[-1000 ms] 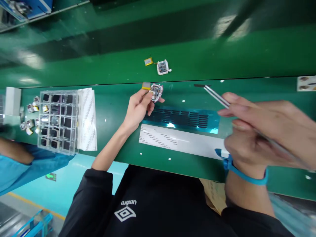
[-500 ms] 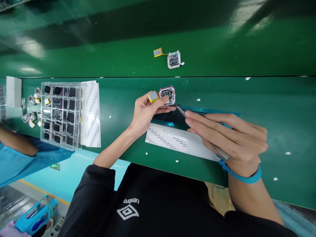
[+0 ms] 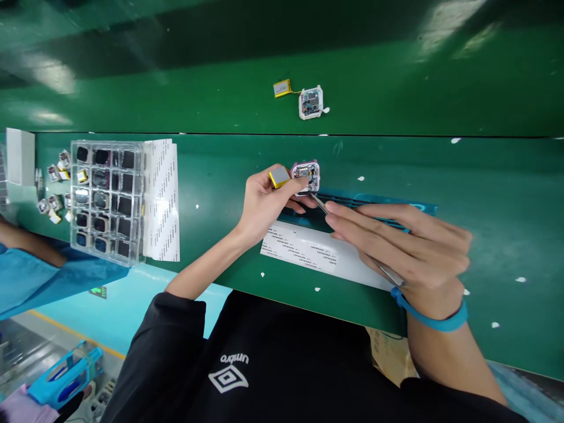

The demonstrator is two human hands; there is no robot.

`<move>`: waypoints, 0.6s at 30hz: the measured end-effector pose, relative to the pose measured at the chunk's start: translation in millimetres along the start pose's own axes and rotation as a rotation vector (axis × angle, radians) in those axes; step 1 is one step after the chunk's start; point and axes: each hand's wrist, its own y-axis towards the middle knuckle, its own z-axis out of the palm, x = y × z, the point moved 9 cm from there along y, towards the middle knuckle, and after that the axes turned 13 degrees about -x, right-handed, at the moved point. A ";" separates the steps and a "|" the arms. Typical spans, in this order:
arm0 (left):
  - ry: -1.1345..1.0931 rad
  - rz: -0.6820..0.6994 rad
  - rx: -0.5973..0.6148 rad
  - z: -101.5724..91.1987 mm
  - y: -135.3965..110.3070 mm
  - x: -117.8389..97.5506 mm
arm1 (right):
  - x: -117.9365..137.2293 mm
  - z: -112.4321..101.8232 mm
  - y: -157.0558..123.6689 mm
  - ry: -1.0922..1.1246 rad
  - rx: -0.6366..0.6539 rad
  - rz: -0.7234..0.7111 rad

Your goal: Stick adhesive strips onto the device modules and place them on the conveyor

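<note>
My left hand (image 3: 264, 202) holds a small pink-edged square case (image 3: 305, 175) with an exposed circuit board, and a yellow-grey battery (image 3: 279, 176) hangs beside it at my fingertips. My right hand (image 3: 405, 247), with a blue strap on its wrist, grips metal tweezers (image 3: 321, 204) whose tips touch the lower edge of the case. Under both hands lies a shiny blue sheet (image 3: 388, 207) with dark pads on a white printed backing (image 3: 308, 254).
A second white case with its battery (image 3: 304, 100) lies on the far green belt. At left stands a clear compartment tray (image 3: 106, 200) of small screens beside white sheets (image 3: 162, 200), with loose parts (image 3: 55, 194) further left. A co-worker's blue sleeve (image 3: 39, 276) shows at the left edge.
My right hand swung the tweezers down from the right and brought the tips to the case. My left hand turned the case face up and shifted slightly right.
</note>
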 end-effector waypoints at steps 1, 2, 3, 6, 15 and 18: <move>0.008 0.001 0.002 0.3 -0.1 0.2 | -0.8 0.3 0.1 -0.001 0.005 0.010; 0.015 0.003 0.004 0.5 -0.1 0.4 | -1.7 0.5 0.3 0.004 0.012 0.026; 0.019 0.005 0.005 0.6 -0.2 0.5 | -3.0 1.1 0.3 0.012 0.026 0.048; 0.021 0.012 -0.001 0.0 0.0 0.5 | -6.7 2.1 -0.2 0.049 0.060 0.127; -0.041 0.078 -0.003 2.3 -3.6 -4.5 | -12.1 3.0 -3.0 0.134 0.033 0.209; -0.013 0.146 -0.109 -3.9 -5.6 -7.6 | -11.6 4.6 -4.6 0.134 -0.008 0.217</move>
